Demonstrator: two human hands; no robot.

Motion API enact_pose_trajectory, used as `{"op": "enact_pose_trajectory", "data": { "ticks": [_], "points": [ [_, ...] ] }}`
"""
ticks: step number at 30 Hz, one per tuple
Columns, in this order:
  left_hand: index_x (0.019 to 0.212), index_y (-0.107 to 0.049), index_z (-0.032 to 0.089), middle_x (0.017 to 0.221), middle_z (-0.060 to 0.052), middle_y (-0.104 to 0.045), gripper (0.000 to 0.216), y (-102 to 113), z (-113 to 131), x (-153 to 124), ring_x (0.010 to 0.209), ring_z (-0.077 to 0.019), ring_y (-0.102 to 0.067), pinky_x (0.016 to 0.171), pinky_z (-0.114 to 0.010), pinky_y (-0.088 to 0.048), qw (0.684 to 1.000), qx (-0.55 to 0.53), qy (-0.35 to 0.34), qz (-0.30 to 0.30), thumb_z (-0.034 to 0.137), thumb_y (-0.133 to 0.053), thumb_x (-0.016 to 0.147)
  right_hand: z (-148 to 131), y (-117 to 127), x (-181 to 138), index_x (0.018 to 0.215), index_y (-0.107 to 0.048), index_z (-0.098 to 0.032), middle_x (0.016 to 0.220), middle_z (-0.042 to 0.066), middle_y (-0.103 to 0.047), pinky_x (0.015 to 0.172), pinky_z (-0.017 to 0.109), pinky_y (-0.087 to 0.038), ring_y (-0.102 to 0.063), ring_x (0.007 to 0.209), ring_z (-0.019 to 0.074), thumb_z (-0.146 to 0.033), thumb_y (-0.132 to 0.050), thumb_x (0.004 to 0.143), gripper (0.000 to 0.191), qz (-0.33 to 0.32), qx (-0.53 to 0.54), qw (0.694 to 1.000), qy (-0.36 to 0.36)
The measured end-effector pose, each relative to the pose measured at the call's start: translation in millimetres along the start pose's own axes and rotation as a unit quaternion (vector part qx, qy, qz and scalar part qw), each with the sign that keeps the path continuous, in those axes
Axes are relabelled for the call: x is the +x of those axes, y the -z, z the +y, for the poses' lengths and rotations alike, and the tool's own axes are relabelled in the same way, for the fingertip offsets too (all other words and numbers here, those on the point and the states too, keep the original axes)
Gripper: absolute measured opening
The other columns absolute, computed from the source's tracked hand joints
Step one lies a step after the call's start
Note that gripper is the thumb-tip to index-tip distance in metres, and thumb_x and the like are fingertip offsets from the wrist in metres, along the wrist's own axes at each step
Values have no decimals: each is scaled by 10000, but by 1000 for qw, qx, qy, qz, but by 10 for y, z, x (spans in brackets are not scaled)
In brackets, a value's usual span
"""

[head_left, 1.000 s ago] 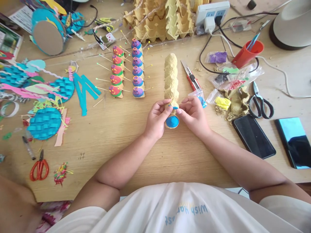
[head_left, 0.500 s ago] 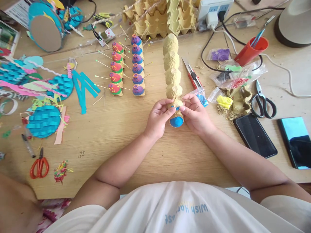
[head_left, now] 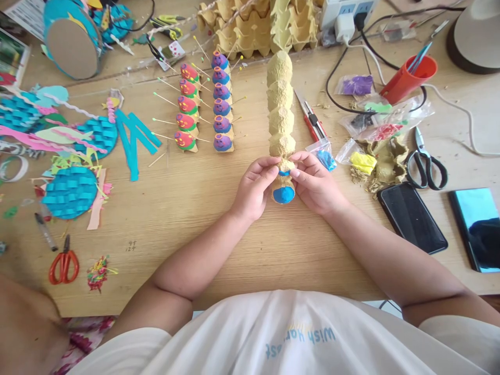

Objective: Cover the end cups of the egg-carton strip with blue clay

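A long strip of egg-carton cups runs away from me down the middle of the table. Its nearest cup is capped with smooth blue clay. More blue shows on the cup just beyond, between my fingertips. My left hand pinches that second cup from the left, thumb and fingers closed. From the right, my right hand pinches the same cup, its thumb near the other thumb. The fingers partly hide the cup. A bag of blue clay lies just beyond my right hand.
Two painted caterpillars with pins stand to the left. A red utility knife, black scissors, a phone and a red cup are at the right. Orange-handled scissors lie near a person's arm.
The view has shifted slightly. My fingers have moved a little on the second cup, and the blue patch between them looks different. Both hands keep their hold on the strip.
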State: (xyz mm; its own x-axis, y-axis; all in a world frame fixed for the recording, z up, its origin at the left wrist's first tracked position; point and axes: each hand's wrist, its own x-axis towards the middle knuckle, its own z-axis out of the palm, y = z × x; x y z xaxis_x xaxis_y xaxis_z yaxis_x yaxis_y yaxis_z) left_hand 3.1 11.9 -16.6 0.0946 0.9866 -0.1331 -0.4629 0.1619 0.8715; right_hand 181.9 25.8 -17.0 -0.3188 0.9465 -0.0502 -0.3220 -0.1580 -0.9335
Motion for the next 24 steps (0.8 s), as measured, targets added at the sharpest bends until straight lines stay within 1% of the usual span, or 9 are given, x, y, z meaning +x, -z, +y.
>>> {"op": "enact_pose_trajectory", "data": {
  "ticks": [3, 6, 10, 12, 15, 21, 24],
  "points": [
    [1099, -826, 296, 1149, -15, -865, 465, -3, -1, -4, 1091, -189, -805, 1030, -343, -655, 1000, -10, 2, -1, 575, -1044, 797, -5, -3, 3, 1164, -662, -317, 1027, -9, -783, 814, 371, -700, -777, 918, 198, -582, -1017, 844, 547, 3, 46, 999, -17],
    [1072, -840, 299, 1103, 9, -868, 453, -35, 18, -17, 1041, -161, -801, 1000, -304, -649, 999, -38, 4, -2, 536, -1079, 767, -32, -22, 1, 1154, -694, -314, 1017, -22, -804, 832, 352, -702, -781, 908, 185, -528, -1074, 784, 571, 9, 91, 995, -38],
    [1061, -861, 284, 1040, 18, -872, 427, -87, 59, -34, 936, -133, -796, 901, -264, -647, 998, -60, 13, 4, 555, -1058, 797, -75, -56, -9, 1164, -754, -313, 1055, -22, -844, 901, 324, -704, -796, 939, 165, -471, -1071, 800, 508, 9, 125, 991, -48],
    [1031, -867, 280, 1017, 23, -876, 418, -99, 71, -36, 924, -124, -797, 899, -249, -644, 997, -71, 15, 9, 522, -1084, 767, -86, -67, -13, 1153, -784, -310, 1051, -24, -852, 896, 305, -699, -793, 930, 156, -439, -1074, 801, 475, 9, 137, 989, -52],
    [991, -868, 284, 1002, 30, -882, 417, -100, 67, -28, 945, -122, -806, 941, -246, -644, 997, -77, 16, 14, 464, -1121, 714, -89, -70, -17, 1136, -816, -309, 1033, -30, -856, 863, 287, -694, -783, 900, 146, -412, -1085, 790, 450, 8, 145, 988, -56],
    [988, -876, 290, 1014, 40, -892, 411, -96, 48, -28, 937, -121, -816, 944, -258, -653, 997, -75, 13, 14, 466, -1123, 710, -80, -59, -12, 1100, -826, -308, 1054, -33, -861, 858, 278, -696, -789, 917, 141, -452, -1074, 809, 408, 11, 155, 987, -51],
    [1008, -875, 285, 1000, 35, -883, 420, -98, 64, -35, 910, -118, -807, 890, -247, -647, 997, -71, 16, 12, 500, -1108, 732, -75, -58, -2, 1096, -826, -300, 1048, -36, -864, 856, 267, -695, -793, 908, 133, -431, -1087, 793, 421, 10, 160, 986, -54]
  ]
}}
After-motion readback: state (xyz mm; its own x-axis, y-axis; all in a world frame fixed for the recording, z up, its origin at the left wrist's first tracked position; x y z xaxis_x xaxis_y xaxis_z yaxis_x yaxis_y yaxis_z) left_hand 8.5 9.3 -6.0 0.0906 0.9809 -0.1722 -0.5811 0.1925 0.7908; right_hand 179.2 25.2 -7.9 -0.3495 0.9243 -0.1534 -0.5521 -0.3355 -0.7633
